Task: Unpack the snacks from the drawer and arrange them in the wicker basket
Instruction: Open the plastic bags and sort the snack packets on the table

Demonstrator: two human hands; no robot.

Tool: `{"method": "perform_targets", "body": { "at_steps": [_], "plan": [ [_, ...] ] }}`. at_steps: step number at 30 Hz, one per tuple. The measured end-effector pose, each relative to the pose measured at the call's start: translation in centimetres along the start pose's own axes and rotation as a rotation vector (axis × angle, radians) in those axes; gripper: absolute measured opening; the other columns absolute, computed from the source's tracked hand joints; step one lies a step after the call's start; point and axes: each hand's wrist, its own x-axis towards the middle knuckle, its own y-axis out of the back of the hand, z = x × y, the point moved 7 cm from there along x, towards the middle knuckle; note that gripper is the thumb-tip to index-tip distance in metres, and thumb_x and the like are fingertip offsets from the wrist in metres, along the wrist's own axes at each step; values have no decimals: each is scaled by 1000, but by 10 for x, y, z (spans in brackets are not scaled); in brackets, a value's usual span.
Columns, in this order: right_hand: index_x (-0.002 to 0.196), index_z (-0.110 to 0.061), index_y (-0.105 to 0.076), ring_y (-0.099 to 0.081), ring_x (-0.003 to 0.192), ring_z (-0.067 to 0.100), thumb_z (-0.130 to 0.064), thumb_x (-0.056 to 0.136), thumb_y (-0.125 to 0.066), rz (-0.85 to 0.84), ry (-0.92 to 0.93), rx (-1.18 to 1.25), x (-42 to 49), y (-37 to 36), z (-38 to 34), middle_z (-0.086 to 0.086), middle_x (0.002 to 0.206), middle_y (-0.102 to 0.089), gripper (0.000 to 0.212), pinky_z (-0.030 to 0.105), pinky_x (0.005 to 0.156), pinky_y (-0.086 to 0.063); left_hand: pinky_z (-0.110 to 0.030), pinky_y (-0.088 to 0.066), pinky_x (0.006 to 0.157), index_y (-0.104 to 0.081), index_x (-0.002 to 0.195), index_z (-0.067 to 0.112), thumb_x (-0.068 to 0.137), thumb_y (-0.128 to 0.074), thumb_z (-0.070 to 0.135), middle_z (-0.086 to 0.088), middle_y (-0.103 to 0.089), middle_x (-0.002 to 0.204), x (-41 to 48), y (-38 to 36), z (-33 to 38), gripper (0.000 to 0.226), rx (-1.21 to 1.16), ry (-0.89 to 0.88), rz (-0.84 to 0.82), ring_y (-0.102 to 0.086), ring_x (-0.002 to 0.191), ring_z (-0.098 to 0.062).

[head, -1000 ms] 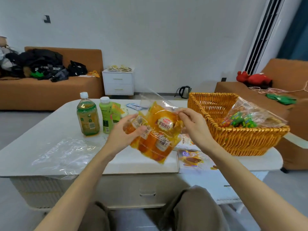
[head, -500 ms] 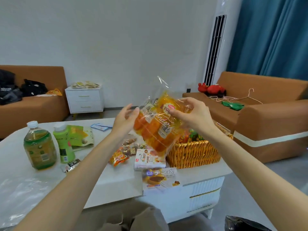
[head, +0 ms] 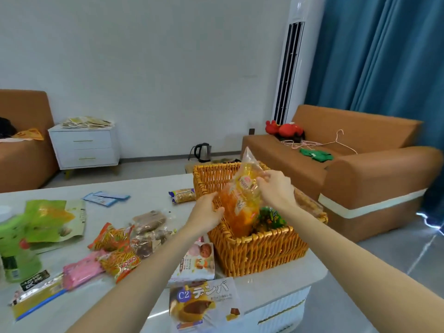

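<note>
A clear bag of orange snack packs [head: 242, 207] stands upright inside the wicker basket [head: 259, 251] on the white table [head: 149, 191]. My left hand [head: 206, 212] holds the bag's left side at the basket's left rim. My right hand [head: 274, 191] grips the bag near its top. A green snack bag [head: 271, 218] lies in the basket to the right of it. Several loose snacks lie on the table: orange packets [head: 113, 239], a pink packet [head: 81, 270], a white cake box [head: 197, 263], a C2 packet [head: 204, 304] at the front edge.
A green bottle [head: 14, 251] and a green pouch [head: 55, 219] stand at the table's left. An orange sofa [head: 360, 169] is close behind the basket to the right. A white nightstand [head: 84, 147] and a kettle [head: 203, 152] are by the far wall.
Both hands have carried the orange snack bag from in front of me, down and to the right into the basket. The view has swung right and downward.
</note>
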Motion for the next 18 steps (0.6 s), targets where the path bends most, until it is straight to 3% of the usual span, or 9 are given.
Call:
{"method": "perform_targets", "body": {
  "at_steps": [2,4,7,9,10,12,13,15,18],
  "plan": [
    [115,-5,-63,-68,79,23,-18,99,-46,-120,-19,-96,4,-28,16,10,95,-67,27,33,69,-56,-40,-17,119,-26,150,12,100,-47,29,-10,-13,160,5,-16,-7,57,59,-9,-58,-13,147,-26],
    [87,-5,-58,-59,61,15,-17,100,-46,-264,-27,-306,2,-52,35,5,74,-59,21,27,58,-52,-42,-13,120,-25,150,12,101,-42,29,-7,-4,161,7,-27,-14,55,64,-25,-58,-4,148,-26],
    [70,-15,-45,-53,62,16,-26,97,-52,-271,50,-712,-1,-53,45,-1,69,-52,30,27,52,-43,-41,-14,120,-25,151,13,101,-39,28,-4,-2,162,9,-34,-24,54,56,-32,-40,-3,149,-23],
    [82,-17,-58,-60,88,21,-35,91,-60,-170,172,-746,-1,-40,36,-1,85,-61,20,29,59,-46,-42,-15,120,-23,151,14,101,-38,30,-4,0,162,12,-36,-31,55,61,-31,-41,-3,149,-22],
    [102,-20,-63,-54,110,25,-39,87,-62,-126,235,-733,-1,-36,32,1,107,-62,25,33,71,-50,-42,-15,120,-22,152,14,101,-38,31,-4,1,162,13,-36,-33,55,60,-29,-44,-3,149,-23],
    [139,-31,-43,-30,134,37,-54,83,-61,-168,217,-771,1,-33,40,3,149,-37,63,48,100,-42,-44,-14,120,-21,152,16,102,-36,31,-3,3,162,14,-39,-37,55,54,-25,-60,-1,149,-23],
    [146,-37,-30,-23,138,43,-64,83,-55,-234,148,-772,1,-34,49,4,157,-22,73,55,107,-32,-44,-13,120,-20,152,17,102,-35,30,-2,5,162,14,-40,-37,54,50,-21,-71,1,149,-23],
    [152,-39,-13,-17,142,47,-77,84,-38,-436,-14,-705,0,-43,75,7,162,0,81,61,111,-22,-45,-11,121,-18,153,18,103,-33,28,-1,9,161,14,-43,-37,53,29,-7,-85,6,149,-22],
    [155,-29,0,-25,143,39,-73,90,-24,-606,-35,-581,-6,-60,91,11,162,6,82,51,113,-31,-45,-8,121,-19,152,19,104,-29,24,1,12,161,14,-48,-35,50,-21,12,-75,10,148,-20]
  ]
}}
